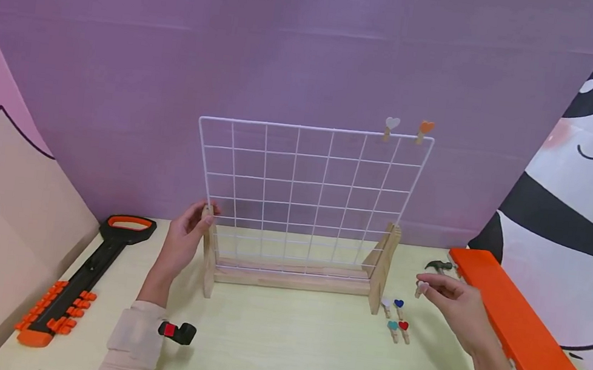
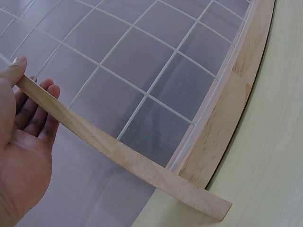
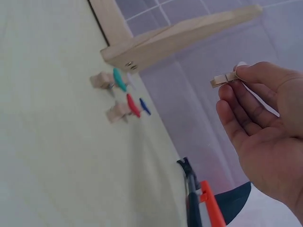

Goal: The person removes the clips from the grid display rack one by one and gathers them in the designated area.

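A white wire grid panel (image 1: 292, 181) stands upright in a wooden stand (image 1: 296, 283). At its left end, my left hand (image 1: 183, 240) holds the top of the upright (image 2: 113, 153), thumb on one side and fingers behind. My right hand (image 1: 460, 310), to the right of the stand, pinches a small wooden clothespin (image 3: 223, 79) between thumb and fingertips, its pale heart partly hidden. Clothespins with white (image 1: 386, 306), blue (image 1: 399, 305), teal (image 1: 393, 327) and red (image 1: 403, 327) hearts lie below that hand. A white-heart clothespin (image 1: 392, 124) and an orange-heart one (image 1: 426, 128) sit on the grid's top wire.
On the left lies a black tool with an orange-trimmed handle (image 1: 128, 225) and orange clips along its shaft. A long orange-topped case (image 1: 517, 320) lies along the right side, with a small black hammer (image 1: 438, 265) beside its far end. Purple cloth (image 1: 312, 46) hangs behind.
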`<action>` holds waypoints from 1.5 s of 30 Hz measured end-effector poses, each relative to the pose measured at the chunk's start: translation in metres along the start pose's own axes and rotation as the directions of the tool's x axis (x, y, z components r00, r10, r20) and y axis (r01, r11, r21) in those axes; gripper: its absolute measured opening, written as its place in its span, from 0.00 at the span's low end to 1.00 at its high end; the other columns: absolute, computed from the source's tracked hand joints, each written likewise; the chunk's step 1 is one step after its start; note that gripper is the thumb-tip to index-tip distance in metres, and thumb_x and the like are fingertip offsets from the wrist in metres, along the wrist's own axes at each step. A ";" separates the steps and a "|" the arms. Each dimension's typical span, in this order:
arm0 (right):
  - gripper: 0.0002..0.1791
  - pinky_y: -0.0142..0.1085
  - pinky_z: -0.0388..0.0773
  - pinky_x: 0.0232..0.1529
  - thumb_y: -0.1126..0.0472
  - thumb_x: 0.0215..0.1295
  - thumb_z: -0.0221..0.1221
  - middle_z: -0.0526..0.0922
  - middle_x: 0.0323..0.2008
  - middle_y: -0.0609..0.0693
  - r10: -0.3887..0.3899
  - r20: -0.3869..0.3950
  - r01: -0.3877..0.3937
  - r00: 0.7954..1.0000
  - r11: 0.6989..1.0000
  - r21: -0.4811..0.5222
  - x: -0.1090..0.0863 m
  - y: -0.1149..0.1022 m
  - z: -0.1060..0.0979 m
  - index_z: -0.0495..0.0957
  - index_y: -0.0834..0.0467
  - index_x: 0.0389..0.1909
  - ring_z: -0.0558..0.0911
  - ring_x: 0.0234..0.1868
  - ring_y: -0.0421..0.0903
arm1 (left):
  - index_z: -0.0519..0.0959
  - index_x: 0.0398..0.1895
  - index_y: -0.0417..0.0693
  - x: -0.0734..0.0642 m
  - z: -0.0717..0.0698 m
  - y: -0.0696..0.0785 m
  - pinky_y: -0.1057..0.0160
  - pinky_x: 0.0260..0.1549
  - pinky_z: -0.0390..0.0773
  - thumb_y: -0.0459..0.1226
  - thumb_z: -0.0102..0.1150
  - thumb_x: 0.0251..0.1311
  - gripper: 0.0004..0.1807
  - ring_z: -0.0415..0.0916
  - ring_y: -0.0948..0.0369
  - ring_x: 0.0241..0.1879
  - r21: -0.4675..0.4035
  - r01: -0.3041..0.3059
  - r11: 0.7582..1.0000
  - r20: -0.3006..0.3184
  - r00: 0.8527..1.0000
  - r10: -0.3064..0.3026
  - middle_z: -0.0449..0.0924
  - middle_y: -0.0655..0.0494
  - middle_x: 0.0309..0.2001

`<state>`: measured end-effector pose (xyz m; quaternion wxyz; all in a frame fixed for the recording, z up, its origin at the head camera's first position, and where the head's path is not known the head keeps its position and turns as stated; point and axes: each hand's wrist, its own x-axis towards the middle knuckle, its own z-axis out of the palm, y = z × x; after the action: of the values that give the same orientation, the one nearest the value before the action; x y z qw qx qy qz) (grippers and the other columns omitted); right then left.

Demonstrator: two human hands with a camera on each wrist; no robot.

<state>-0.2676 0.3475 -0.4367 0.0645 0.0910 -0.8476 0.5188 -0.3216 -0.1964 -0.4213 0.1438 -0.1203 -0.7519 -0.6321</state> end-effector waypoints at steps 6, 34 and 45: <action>0.23 0.25 0.81 0.49 0.50 0.76 0.60 0.89 0.51 0.48 0.118 0.045 -0.112 0.992 0.987 -0.113 0.003 0.017 0.000 0.79 0.61 0.63 0.85 0.47 0.36 | 0.69 0.73 0.44 0.000 0.000 0.001 0.80 0.61 0.71 0.48 0.53 0.77 0.28 0.74 0.68 0.61 0.008 0.016 1.000 0.002 1.000 -0.016 0.77 0.46 0.65; 0.17 0.25 0.82 0.43 0.61 0.71 0.64 0.88 0.52 0.60 0.090 0.032 -0.081 0.995 0.973 -0.217 0.004 0.058 0.015 0.84 0.62 0.58 0.82 0.41 0.27 | 0.68 0.73 0.43 -0.001 0.000 -0.002 0.81 0.61 0.70 0.47 0.53 0.77 0.28 0.72 0.51 0.67 0.003 0.002 1.000 0.004 1.000 -0.002 0.77 0.46 0.65; 0.18 0.23 0.81 0.44 0.61 0.71 0.65 0.88 0.53 0.60 0.073 0.010 -0.069 0.997 0.970 -0.232 0.004 0.061 0.018 0.84 0.60 0.59 0.82 0.42 0.26 | 0.68 0.73 0.46 -0.002 -0.001 -0.001 0.79 0.63 0.69 0.49 0.52 0.77 0.28 0.73 0.59 0.66 0.019 0.007 1.000 0.001 1.000 -0.007 0.77 0.47 0.65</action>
<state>-0.2849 0.3585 -0.4971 0.0483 0.0570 -0.9056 0.4175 -0.3203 -0.1972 -0.4227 0.1423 -0.1163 -0.7585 -0.6252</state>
